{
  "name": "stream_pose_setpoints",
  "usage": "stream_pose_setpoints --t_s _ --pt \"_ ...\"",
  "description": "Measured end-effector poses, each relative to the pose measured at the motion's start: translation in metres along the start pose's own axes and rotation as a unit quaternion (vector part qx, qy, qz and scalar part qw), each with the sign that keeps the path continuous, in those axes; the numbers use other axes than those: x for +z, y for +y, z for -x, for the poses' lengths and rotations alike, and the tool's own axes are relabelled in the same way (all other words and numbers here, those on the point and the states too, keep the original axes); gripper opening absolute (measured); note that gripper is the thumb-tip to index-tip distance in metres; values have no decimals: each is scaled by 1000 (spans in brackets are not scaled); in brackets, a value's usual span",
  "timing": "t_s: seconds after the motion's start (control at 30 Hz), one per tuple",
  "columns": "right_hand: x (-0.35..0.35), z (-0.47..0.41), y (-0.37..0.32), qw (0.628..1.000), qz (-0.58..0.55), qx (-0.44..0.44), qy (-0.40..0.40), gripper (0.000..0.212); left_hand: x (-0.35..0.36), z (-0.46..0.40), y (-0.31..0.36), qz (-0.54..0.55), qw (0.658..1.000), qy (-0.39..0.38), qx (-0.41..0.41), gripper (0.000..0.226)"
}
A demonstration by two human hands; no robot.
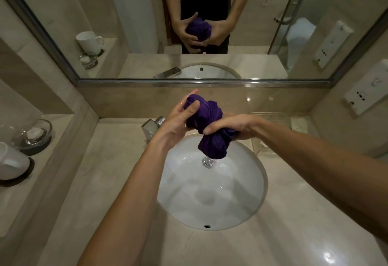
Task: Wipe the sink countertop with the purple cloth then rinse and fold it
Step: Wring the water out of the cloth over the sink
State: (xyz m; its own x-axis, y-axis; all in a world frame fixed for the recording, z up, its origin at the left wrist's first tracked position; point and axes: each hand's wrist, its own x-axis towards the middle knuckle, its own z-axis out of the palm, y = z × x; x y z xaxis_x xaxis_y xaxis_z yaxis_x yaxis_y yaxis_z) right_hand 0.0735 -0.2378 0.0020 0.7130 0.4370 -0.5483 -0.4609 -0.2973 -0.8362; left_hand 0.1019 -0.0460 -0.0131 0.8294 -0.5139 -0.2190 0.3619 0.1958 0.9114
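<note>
Over the sink [247,198], our left hand [176,125] and right hand [228,126] grip the bunched purple cloth [206,123], wringing it, we judge; folding remains.

Left hand [175,122] and right hand [225,125] both curled, gripping.

Beige marble countertop [294,213] — white sink [241,198] set in it, chrome faucet [152,128] behind.

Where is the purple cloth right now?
In the head view the purple cloth is bunched up mid-frame, gripped by the left hand and right hand above the white sink basin, just right of the faucet.
</note>
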Motion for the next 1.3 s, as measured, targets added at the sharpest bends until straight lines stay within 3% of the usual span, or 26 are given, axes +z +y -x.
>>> stream_pose_setpoints --t_s 0.07,0.17,0.27,0.4,0.67,0.83,0.93,1.0,1.1,1.3 --pt "0 2 -7 998 3 32 -46 72 6 -3 4 41 998 -52 9 90" --pt "4 1 -9 998 22 35 -52 98 13 -6 5 63 997 -39 36 57" --pt "10 -2 -11 996 89 7 25 72 17 -6 3 75 994 75 26 29" --pt "18 -13 -10 979 164 -10 118 42 22 -14 -3 57 981 185 30 27" --pt "23 -38 4 949 232 32 212 43 28 -23 -16 -13 956 292 0 18" --pt "32 -42 16 883 375 51 278 34 35 -27 -27 -36 938 344 0 23" --pt "32 -43 14 890 365 53 268 35 36 -26 -28 -37 930 366 -3 21" --pt "29 -39 11 924 307 40 224 29 35 -25 -27 -41 931 363 2 20" --pt "22 -24 6 963 214 10 165 26 32 -18 -16 -40 958 283 -7 22" --pt "8 6 -10 990 122 3 77 57 28 1 12 0 994 105 13 30"
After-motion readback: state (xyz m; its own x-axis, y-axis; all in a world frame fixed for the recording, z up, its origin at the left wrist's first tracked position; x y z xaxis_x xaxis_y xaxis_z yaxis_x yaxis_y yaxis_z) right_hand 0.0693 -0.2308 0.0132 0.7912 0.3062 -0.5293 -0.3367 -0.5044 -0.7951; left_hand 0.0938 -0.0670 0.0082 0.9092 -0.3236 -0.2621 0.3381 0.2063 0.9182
